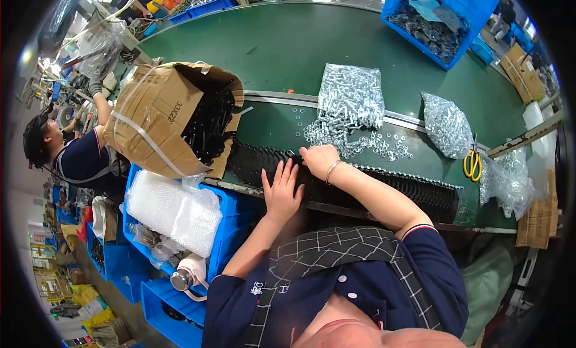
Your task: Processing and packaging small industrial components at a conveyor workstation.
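A long row of thin black parts [393, 192] stands packed side by side along the near edge of the green workbench. Silver metal pieces line the top of its right half. My left hand [281, 192] lies on the left half of the row, fingers spread. Just right of it, my right hand [321, 161] is closed in a pinch at the row's top; what sits between the fingertips is too small to make out. Beyond the hands, loose metal rings [360, 145] are scattered beside an open clear bag of silver bolts [351, 96].
A tipped cardboard box [159, 111] of black parts stands on the left. To the right lie a tied bag of small metal pieces [447, 126] and yellow-handled scissors [473, 166]. Blue crates [231, 219] stand below left. A co-worker [75, 150] is at the far left.
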Motion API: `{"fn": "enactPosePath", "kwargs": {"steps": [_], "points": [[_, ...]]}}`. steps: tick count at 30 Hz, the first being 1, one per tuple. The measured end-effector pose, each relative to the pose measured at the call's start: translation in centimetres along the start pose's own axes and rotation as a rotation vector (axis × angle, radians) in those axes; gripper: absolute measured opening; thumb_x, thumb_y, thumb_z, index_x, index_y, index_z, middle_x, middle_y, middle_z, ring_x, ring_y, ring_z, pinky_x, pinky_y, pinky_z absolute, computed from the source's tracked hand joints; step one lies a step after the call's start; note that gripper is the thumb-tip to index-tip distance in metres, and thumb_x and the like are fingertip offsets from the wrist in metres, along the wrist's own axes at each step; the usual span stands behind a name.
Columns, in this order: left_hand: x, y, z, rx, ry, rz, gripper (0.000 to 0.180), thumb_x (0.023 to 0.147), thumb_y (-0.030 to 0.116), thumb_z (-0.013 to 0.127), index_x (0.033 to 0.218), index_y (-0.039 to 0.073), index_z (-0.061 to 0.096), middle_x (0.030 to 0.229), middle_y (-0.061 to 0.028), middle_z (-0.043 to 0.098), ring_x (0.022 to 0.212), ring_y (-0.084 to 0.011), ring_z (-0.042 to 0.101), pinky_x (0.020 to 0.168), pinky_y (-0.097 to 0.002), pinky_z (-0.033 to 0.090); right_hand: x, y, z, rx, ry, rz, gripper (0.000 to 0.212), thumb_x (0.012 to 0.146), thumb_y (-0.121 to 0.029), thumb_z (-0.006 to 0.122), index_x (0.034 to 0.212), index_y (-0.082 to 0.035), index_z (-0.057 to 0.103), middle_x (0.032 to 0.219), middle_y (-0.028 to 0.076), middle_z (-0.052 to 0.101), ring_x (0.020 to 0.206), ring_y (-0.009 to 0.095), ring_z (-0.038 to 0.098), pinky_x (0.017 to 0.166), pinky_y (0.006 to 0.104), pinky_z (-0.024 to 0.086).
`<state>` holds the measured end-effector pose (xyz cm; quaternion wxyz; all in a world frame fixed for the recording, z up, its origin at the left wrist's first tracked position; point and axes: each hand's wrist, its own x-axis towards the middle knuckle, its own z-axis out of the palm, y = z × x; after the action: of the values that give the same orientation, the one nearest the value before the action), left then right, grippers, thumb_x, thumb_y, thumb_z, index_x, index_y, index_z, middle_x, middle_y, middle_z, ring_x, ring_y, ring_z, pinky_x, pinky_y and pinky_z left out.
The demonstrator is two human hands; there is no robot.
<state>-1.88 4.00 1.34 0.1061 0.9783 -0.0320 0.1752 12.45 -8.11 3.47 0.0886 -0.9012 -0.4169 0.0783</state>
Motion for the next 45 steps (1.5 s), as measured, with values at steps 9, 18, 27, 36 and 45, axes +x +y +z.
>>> {"fn": "enactPosePath", "kwargs": {"steps": [9, 18, 27, 36, 45], "points": [[-1.6, 0.3, 0.8, 0.076, -0.083, -0.032, 0.053, 0.087, 0.036, 0.061, 0.134, 0.011, 0.056, 0.149, -0.0073, 0.044, 0.14, -0.0283, 0.034, 0.113, -0.0618, 0.014, -1.4, -1.4, -1.0, -0.032, 0.078, -0.053, 0.014, 0.088, -0.018, 0.053, 0.095, -0.008, 0.061, 0.097, 0.012, 0.069, 0.092, 0.028, 0.068, 0.073, 0.0403, 0.054], [-0.6, 0.9, 1.0, -0.064, -0.016, 0.062, 0.046, 0.083, 0.033, 0.065, 0.123, 0.011, 0.061, 0.138, -0.0084, 0.054, 0.134, -0.0288, 0.041, 0.111, -0.0618, 0.017, -15.1, 4.5, -4.5, 0.064, 0.255, -0.477, 0.07, 0.075, -0.034, 0.074, 0.132, -0.001, 0.051, 0.136, 0.017, 0.052, 0.125, 0.032, 0.052, 0.103, 0.0436, 0.042], [-0.3, -0.8, 1.7, 0.008, -0.023, 0.114, 0.044, 0.089, 0.024, 0.054, 0.128, 0.006, 0.059, 0.142, -0.0097, 0.053, 0.138, -0.0328, 0.039, 0.116, -0.0558, 0.009, -25.8, 13.7, -1.7, -0.02, 0.112, -0.203, 0.084, 0.083, -0.05, 0.064, 0.147, -0.003, 0.036, 0.154, 0.012, 0.036, 0.142, 0.026, 0.035, 0.115, 0.0459, 0.029], [-0.8, 0.2, 2.0, 0.023, -0.039, 0.139, 0.045, 0.091, 0.024, 0.052, 0.131, 0.004, 0.057, 0.144, -0.0097, 0.051, 0.138, -0.032, 0.039, 0.116, -0.0545, 0.01, -29.6, 16.0, -1.5, -0.046, 0.039, -0.264, 0.082, 0.087, -0.05, 0.06, 0.149, -0.004, 0.031, 0.158, 0.011, 0.029, 0.145, 0.025, 0.03, 0.118, 0.0442, 0.024], [-0.9, -0.2, 2.0, 0.042, -0.016, 0.134, 0.044, 0.091, 0.025, 0.053, 0.13, 0.005, 0.058, 0.144, -0.0092, 0.052, 0.139, -0.0312, 0.038, 0.116, -0.0543, 0.01, -29.2, 16.8, -1.8, -0.057, -0.01, -0.307, 0.083, 0.085, -0.05, 0.061, 0.148, -0.004, 0.032, 0.157, 0.012, 0.03, 0.144, 0.025, 0.03, 0.118, 0.0446, 0.026]]}}
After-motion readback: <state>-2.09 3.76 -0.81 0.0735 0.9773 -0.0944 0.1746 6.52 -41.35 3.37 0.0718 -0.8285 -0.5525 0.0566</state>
